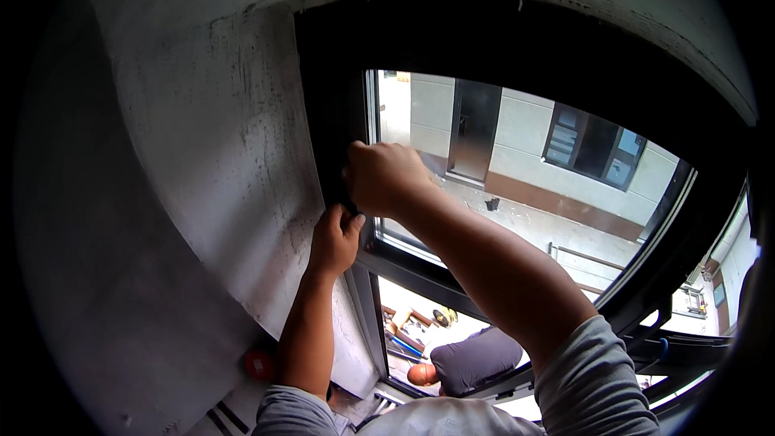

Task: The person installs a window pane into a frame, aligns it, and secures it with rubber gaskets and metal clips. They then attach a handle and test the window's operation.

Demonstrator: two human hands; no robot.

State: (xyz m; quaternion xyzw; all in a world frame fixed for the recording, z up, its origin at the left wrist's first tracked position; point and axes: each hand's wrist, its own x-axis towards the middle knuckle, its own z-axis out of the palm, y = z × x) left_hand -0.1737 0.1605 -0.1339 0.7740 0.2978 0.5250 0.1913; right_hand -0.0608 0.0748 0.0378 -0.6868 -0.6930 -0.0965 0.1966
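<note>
Both my hands are raised to the left side of a black window frame point(331, 105) set in a grey plastered wall. My right hand point(387, 178) is closed in a fist against the dark upright, its fingertips hidden behind the back of the hand. Just below it, my left hand point(335, 244) is closed at the frame's edge, with thumb and fingers pinched around something dark. What either hand holds is lost in the black of the frame. Beside the hands is the window's large glass pane point(525, 145).
At the lower right, a person in dark clothing point(476, 362) bends beyond the lower opening, near an open box of tools point(413, 327). A red round object point(258, 364) lies at the lower left by the wall point(234, 153). Across the way stands a pale building point(517, 129).
</note>
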